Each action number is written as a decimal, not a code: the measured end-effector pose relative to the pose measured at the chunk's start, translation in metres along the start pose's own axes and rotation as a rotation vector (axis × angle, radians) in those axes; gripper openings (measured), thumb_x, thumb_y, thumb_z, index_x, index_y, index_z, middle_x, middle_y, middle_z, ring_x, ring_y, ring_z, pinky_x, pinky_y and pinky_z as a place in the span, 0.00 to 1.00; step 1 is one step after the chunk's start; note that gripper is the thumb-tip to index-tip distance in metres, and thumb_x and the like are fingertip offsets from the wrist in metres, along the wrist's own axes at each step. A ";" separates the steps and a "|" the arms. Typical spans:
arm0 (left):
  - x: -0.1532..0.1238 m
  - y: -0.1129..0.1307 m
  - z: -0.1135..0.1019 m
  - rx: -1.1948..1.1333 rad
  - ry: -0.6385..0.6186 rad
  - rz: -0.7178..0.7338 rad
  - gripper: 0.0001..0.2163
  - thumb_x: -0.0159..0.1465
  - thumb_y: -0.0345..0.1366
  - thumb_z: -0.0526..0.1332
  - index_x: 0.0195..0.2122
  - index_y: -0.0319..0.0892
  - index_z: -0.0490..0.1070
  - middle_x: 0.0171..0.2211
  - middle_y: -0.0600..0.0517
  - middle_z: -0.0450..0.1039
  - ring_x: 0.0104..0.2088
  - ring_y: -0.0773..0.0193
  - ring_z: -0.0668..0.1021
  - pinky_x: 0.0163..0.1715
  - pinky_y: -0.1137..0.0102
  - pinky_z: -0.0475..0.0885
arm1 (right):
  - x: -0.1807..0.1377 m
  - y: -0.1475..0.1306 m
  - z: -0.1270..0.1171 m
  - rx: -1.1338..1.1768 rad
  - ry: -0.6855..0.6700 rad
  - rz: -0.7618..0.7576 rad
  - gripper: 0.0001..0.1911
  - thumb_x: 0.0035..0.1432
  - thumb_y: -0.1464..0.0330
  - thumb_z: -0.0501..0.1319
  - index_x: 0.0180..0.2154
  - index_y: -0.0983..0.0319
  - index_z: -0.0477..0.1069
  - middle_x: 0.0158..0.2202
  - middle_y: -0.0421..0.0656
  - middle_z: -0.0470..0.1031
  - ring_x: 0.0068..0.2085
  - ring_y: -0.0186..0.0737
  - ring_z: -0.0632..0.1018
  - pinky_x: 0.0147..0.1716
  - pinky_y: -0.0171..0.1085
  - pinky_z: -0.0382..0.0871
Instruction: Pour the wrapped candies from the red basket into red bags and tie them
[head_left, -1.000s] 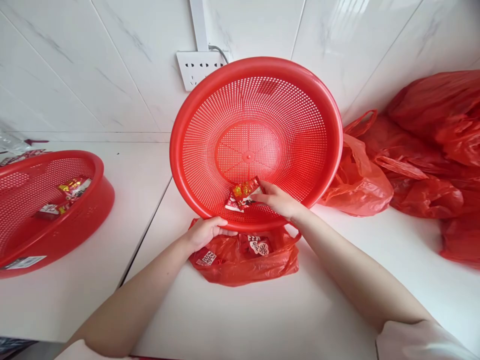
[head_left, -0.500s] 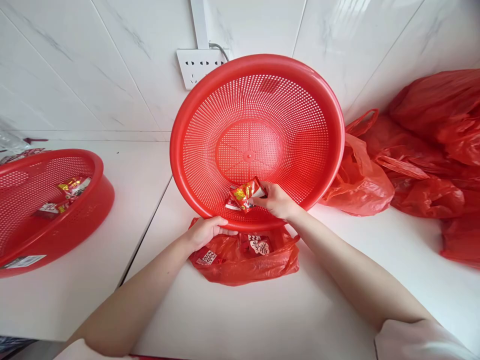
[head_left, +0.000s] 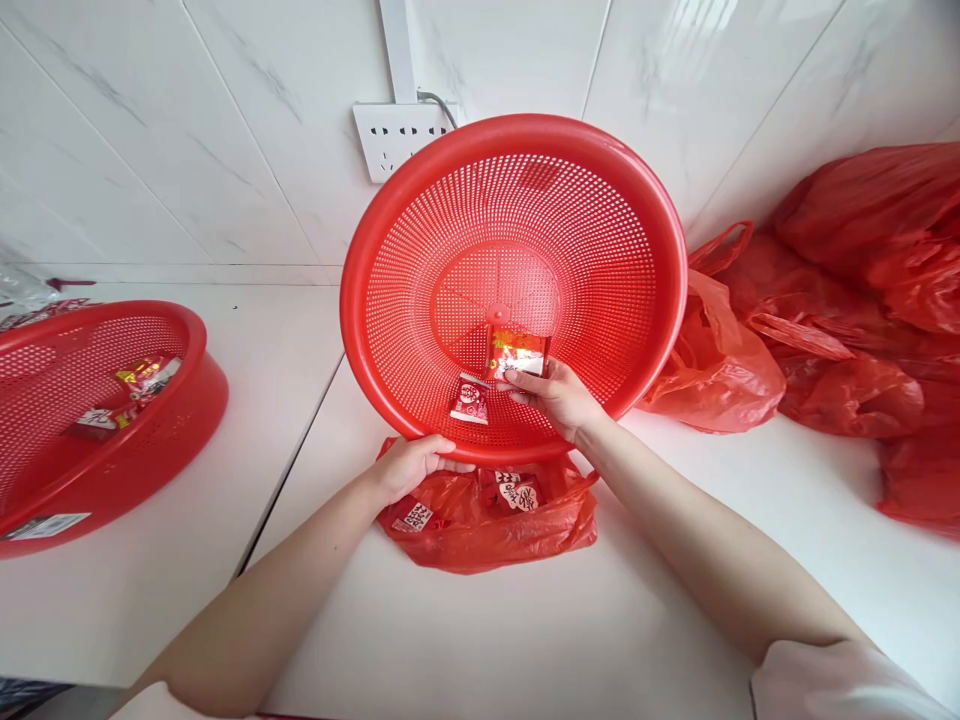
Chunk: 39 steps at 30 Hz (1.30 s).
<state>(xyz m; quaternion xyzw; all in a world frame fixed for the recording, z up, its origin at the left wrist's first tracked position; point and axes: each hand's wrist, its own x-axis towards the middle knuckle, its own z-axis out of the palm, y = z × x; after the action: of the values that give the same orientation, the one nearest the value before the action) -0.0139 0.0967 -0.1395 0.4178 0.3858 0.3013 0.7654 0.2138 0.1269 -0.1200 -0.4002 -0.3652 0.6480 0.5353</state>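
Packets, two in one basket: right grip pinches one, left grip holds rim.

Bright, diffuse light fills the scene. Streaky glare marks the wall at far right, and the upper packet glints. Shadows on the surface are soft; the near right sleeve looks stretched and blurred.

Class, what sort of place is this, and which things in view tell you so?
Probably an indoor workroom or kitchen, though the view is too narrow to be sure. The signs are a white worktop, a marble-patterned wall behind it and a socket panel on that wall.
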 end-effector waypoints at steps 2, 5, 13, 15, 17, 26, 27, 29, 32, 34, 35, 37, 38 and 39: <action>0.000 0.000 0.000 0.003 -0.007 0.001 0.12 0.58 0.30 0.59 0.40 0.34 0.78 0.41 0.43 0.79 0.41 0.54 0.79 0.43 0.60 0.75 | -0.001 0.000 0.002 -0.031 0.012 -0.061 0.21 0.41 0.67 0.73 0.39 0.62 0.71 0.35 0.41 0.79 0.33 0.33 0.80 0.34 0.30 0.74; -0.001 0.000 0.000 -0.002 -0.013 0.008 0.12 0.58 0.30 0.59 0.42 0.35 0.78 0.42 0.43 0.79 0.42 0.54 0.79 0.43 0.60 0.75 | -0.003 -0.001 0.005 -0.073 0.045 -0.167 0.22 0.41 0.66 0.73 0.39 0.62 0.70 0.35 0.42 0.79 0.33 0.35 0.79 0.39 0.36 0.75; 0.000 -0.001 -0.001 -0.030 -0.007 0.006 0.12 0.58 0.30 0.60 0.42 0.35 0.77 0.42 0.43 0.79 0.42 0.53 0.79 0.43 0.59 0.75 | -0.014 -0.024 0.004 -0.218 -0.243 -0.036 0.17 0.57 0.55 0.60 0.41 0.61 0.71 0.41 0.45 0.78 0.39 0.40 0.80 0.37 0.39 0.76; 0.000 0.000 0.000 -0.050 -0.004 0.006 0.12 0.58 0.30 0.60 0.42 0.35 0.77 0.42 0.43 0.79 0.43 0.53 0.79 0.43 0.59 0.75 | -0.022 -0.031 0.007 -0.350 -0.427 0.011 0.18 0.60 0.55 0.57 0.42 0.62 0.73 0.41 0.45 0.78 0.42 0.40 0.79 0.42 0.40 0.74; 0.000 0.000 0.001 -0.077 0.025 0.005 0.13 0.57 0.29 0.61 0.43 0.36 0.77 0.43 0.44 0.78 0.44 0.53 0.79 0.45 0.60 0.74 | -0.030 -0.034 0.011 -0.511 -0.615 0.023 0.18 0.61 0.56 0.58 0.44 0.62 0.73 0.40 0.44 0.78 0.42 0.39 0.78 0.45 0.39 0.72; -0.003 0.001 0.008 -0.049 -0.029 0.009 0.15 0.58 0.29 0.60 0.47 0.37 0.74 0.46 0.43 0.77 0.46 0.51 0.78 0.50 0.56 0.71 | -0.031 -0.002 0.017 -1.117 -0.352 -0.406 0.27 0.63 0.56 0.54 0.60 0.58 0.60 0.60 0.50 0.64 0.60 0.49 0.67 0.58 0.49 0.61; -0.002 0.000 0.007 -0.043 -0.023 0.013 0.15 0.58 0.29 0.60 0.47 0.37 0.75 0.46 0.43 0.77 0.47 0.51 0.78 0.50 0.56 0.71 | -0.030 0.003 0.017 -1.117 -0.391 -0.408 0.30 0.61 0.56 0.56 0.62 0.58 0.56 0.62 0.51 0.61 0.61 0.50 0.65 0.58 0.50 0.60; -0.002 -0.002 0.006 -0.042 -0.021 0.008 0.15 0.58 0.29 0.60 0.46 0.36 0.75 0.46 0.43 0.77 0.47 0.50 0.78 0.50 0.55 0.70 | -0.028 0.009 0.015 -1.107 -0.440 -0.426 0.33 0.59 0.57 0.59 0.63 0.58 0.56 0.62 0.52 0.62 0.60 0.50 0.66 0.57 0.51 0.61; 0.000 -0.003 0.004 -0.067 -0.031 0.001 0.14 0.58 0.29 0.59 0.46 0.36 0.75 0.46 0.42 0.77 0.48 0.50 0.78 0.50 0.55 0.70 | -0.025 0.011 0.015 -1.003 -0.394 -0.403 0.25 0.57 0.62 0.62 0.56 0.59 0.64 0.50 0.49 0.74 0.50 0.46 0.76 0.51 0.46 0.68; 0.000 -0.003 0.004 -0.087 -0.042 0.005 0.15 0.59 0.29 0.58 0.46 0.36 0.76 0.47 0.43 0.77 0.48 0.50 0.77 0.50 0.55 0.70 | -0.021 0.008 0.014 -0.812 -0.298 -0.308 0.16 0.58 0.62 0.61 0.48 0.59 0.69 0.41 0.44 0.78 0.42 0.42 0.79 0.45 0.43 0.72; 0.000 -0.002 0.004 -0.093 -0.050 0.011 0.15 0.59 0.29 0.58 0.46 0.36 0.76 0.48 0.43 0.76 0.49 0.50 0.77 0.50 0.55 0.70 | -0.019 0.006 0.013 -0.683 -0.255 -0.238 0.14 0.58 0.61 0.61 0.44 0.60 0.71 0.39 0.43 0.78 0.40 0.41 0.79 0.43 0.42 0.74; 0.000 -0.001 0.004 -0.100 -0.058 0.022 0.15 0.59 0.28 0.58 0.47 0.37 0.76 0.48 0.43 0.76 0.48 0.51 0.77 0.50 0.56 0.70 | -0.014 0.002 0.010 -0.413 -0.212 -0.094 0.14 0.56 0.58 0.62 0.39 0.61 0.72 0.37 0.43 0.78 0.39 0.40 0.79 0.40 0.39 0.75; 0.000 -0.001 0.004 -0.103 -0.057 0.024 0.15 0.59 0.28 0.58 0.47 0.37 0.76 0.48 0.43 0.76 0.48 0.51 0.77 0.50 0.56 0.70 | -0.012 0.000 0.008 -0.297 -0.214 -0.032 0.15 0.54 0.58 0.64 0.39 0.61 0.72 0.38 0.43 0.78 0.39 0.39 0.79 0.39 0.38 0.76; 0.000 -0.001 0.003 -0.106 -0.054 0.023 0.15 0.59 0.28 0.58 0.47 0.37 0.75 0.48 0.43 0.77 0.48 0.51 0.78 0.50 0.56 0.70 | -0.011 -0.001 0.006 -0.209 -0.215 0.012 0.16 0.52 0.58 0.66 0.39 0.62 0.73 0.39 0.43 0.78 0.40 0.38 0.79 0.40 0.37 0.75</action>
<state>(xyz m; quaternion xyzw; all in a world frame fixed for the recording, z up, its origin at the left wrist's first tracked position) -0.0110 0.0947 -0.1390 0.3891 0.3434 0.3189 0.7931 0.2096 0.1164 -0.1148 -0.3842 -0.4834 0.6487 0.4448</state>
